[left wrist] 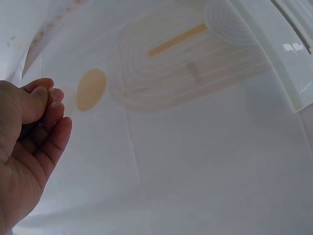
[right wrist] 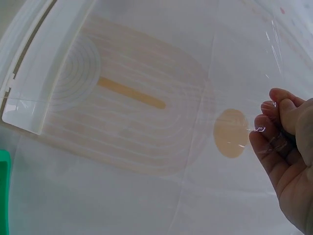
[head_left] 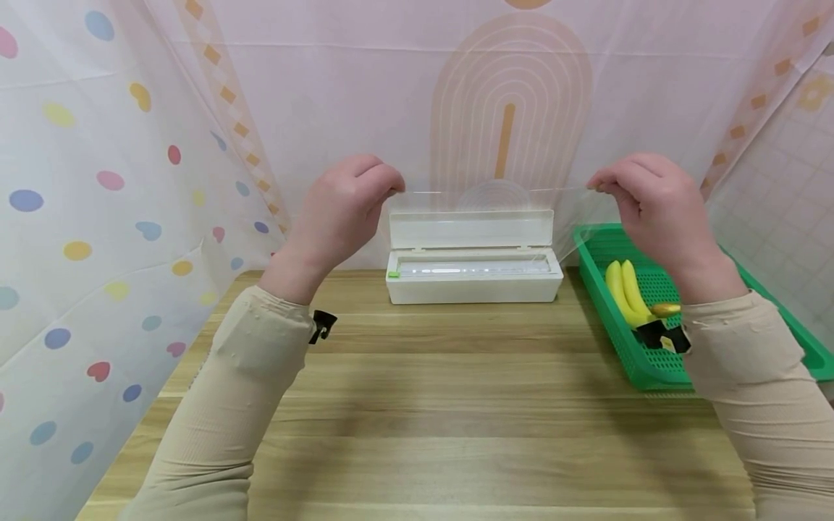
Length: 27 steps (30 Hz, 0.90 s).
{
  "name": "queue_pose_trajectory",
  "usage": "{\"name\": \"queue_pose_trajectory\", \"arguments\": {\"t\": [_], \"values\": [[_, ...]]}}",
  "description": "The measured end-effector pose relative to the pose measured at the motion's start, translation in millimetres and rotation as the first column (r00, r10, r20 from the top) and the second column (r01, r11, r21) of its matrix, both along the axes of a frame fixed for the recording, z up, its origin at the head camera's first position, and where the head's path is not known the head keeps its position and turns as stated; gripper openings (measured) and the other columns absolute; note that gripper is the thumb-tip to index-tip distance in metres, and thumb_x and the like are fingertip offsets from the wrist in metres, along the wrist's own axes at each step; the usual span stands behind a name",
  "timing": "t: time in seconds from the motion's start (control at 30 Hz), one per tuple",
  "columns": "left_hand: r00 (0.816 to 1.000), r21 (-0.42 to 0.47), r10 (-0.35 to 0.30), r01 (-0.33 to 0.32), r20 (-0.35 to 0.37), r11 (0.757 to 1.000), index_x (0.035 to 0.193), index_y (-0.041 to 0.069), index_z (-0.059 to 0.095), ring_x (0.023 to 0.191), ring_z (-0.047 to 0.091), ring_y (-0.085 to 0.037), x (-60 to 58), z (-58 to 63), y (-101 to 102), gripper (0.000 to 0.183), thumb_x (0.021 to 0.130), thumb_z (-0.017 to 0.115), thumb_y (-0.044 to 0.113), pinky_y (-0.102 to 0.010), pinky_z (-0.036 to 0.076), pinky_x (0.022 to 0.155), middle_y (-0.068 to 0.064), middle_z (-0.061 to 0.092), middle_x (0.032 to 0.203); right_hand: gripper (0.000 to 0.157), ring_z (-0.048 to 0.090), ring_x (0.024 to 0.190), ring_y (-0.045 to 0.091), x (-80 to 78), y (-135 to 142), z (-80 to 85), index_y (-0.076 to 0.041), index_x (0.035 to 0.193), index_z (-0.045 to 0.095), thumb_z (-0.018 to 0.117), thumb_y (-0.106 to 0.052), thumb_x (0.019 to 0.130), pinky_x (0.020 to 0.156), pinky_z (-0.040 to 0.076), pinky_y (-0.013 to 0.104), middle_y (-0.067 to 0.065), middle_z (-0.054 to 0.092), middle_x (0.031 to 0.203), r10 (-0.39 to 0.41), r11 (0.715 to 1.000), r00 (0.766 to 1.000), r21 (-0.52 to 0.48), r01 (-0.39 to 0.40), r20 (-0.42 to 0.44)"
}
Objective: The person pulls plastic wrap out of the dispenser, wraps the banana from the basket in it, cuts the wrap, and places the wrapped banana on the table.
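A sheet of clear cling film (head_left: 443,192) is stretched between my two raised hands, its top edge showing as a thin bright line. My left hand (head_left: 342,217) pinches one corner between thumb and fingers. The other corner is pinched by my right hand (head_left: 658,210), where creased film (right wrist: 259,129) shows at the fingertips in the right wrist view. Below and between the hands, at the back of the table, sits a white cling film dispenser (head_left: 474,291). Its lid (head_left: 470,230) stands up, and a small green tab (head_left: 394,274) is at its left end.
To the right on the wooden table (head_left: 423,405) is a green basket (head_left: 596,311), partly behind my right forearm. Yellow bananas (head_left: 625,293) lie in it beside a golden-brown item (head_left: 664,310). A patterned curtain (head_left: 365,87) hangs right behind the table.
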<state>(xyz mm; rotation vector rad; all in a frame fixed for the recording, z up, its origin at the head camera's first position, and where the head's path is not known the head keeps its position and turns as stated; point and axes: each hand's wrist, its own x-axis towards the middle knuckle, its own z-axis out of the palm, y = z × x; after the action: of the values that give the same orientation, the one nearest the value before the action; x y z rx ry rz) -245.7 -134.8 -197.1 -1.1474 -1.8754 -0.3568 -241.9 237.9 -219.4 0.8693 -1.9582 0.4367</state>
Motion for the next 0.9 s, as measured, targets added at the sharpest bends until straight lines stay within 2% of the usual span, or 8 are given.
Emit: {"name": "queue_pose_trajectory", "arguments": {"t": [0.23,0.47,0.9], "values": [[1.0,0.016,-0.001,0.001,0.016,1.0,0.086,-0.003,0.065,0.075,0.06,-0.033,1.9,2.9,1,0.012,0.088,0.062,-0.015,-0.041,0.053,0.071,-0.015,0.064,0.079,0.016,0.059,0.078,0.03,1.0,-2,-0.9,0.001,0.089,0.07,0.067,0.016,0.085,0.079,0.035,0.015,0.014,0.069,0.083,0.018,0.997,0.999,-0.076,-0.021,-0.029],[1.0,0.012,-0.001,0.001,-0.006,1.0,0.087,-0.003,0.064,0.074,0.06,-0.033,3.0,5.7,1,0.012,0.089,0.061,-0.014,-0.041,0.053,0.069,-0.015,0.064,0.079,0.014,0.06,0.08,0.031,5.9,-1,2.6,0.002,0.089,0.07,0.065,0.014,0.087,0.082,0.036,0.013,0.015,0.069,0.083,0.0,0.997,1.0,-0.077,-0.002,-0.025],[1.0,0.014,0.008,-0.007,-0.03,1.0,0.087,-0.002,0.065,0.076,0.06,-0.032,9.2,12.5,1,0.011,0.09,0.062,-0.013,-0.041,0.054,0.07,-0.014,0.065,0.08,0.015,0.06,0.079,0.032,12.7,-3,8.2,0.002,0.086,0.07,0.065,0.017,0.086,0.084,0.034,0.01,0.016,0.068,0.081,0.024,0.995,0.997,-0.098,-0.031,-0.067]]}}
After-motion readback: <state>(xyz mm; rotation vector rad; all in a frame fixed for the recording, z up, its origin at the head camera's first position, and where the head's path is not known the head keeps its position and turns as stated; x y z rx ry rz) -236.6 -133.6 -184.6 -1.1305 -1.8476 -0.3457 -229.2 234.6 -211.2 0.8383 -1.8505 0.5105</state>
